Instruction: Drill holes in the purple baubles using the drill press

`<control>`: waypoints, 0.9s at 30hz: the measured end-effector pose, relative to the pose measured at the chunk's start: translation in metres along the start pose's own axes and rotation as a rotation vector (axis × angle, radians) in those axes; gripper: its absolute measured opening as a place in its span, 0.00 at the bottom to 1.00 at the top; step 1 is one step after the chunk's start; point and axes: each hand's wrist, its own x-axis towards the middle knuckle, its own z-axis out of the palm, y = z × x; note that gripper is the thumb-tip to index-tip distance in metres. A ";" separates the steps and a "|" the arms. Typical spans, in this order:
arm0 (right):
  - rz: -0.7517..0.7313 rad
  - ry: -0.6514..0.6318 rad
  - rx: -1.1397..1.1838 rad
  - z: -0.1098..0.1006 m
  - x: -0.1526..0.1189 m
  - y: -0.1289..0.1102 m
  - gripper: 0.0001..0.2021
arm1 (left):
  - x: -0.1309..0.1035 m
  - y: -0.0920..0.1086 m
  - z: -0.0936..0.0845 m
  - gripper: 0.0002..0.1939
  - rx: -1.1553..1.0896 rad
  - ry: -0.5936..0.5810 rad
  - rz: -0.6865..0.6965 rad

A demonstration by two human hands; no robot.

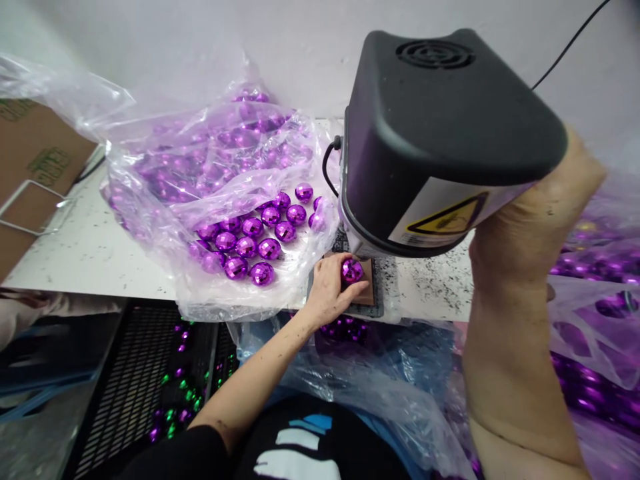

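Note:
My left hand (330, 291) has its thumb and fingers around a shiny purple mirror-faceted ball (352, 270). That ball rests on a small brown block (363, 293) on the dark base of a black machine (450, 127). The machine's bulky head hangs just above and to the right of the ball. My right hand (525, 213) is at the far right side of the machine; its fingers are hidden behind the housing. Left of my left hand, several similar purple balls (270, 249) lie loose at the mouth of a clear plastic bag (150, 140) filled with more.
Dark specks litter the white table (430, 283). A cardboard box (35, 167) stands at the left. Below the front edge are a black mesh crate (120, 373) with purple and green pieces and an open plastic bag (400, 393). More bagged purple balls (595, 393) are at the right.

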 end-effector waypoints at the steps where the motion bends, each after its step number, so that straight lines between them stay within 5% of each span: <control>1: 0.005 -0.003 -0.003 0.000 0.000 0.000 0.22 | 0.000 0.000 0.001 0.22 0.013 0.004 -0.006; 6: -0.014 0.018 -0.038 0.000 -0.003 -0.005 0.23 | 0.000 0.000 0.003 0.18 0.049 0.019 0.006; 14: -0.307 0.177 -0.203 -0.012 -0.054 -0.016 0.14 | 0.000 0.001 0.003 0.17 0.042 0.027 0.012; 19: -0.392 0.125 -0.050 -0.018 -0.081 -0.002 0.07 | -0.001 0.001 0.003 0.19 0.052 0.030 0.001; 27: -0.433 0.115 -0.103 -0.021 -0.087 0.001 0.04 | 0.000 0.002 0.000 0.19 0.041 0.034 -0.001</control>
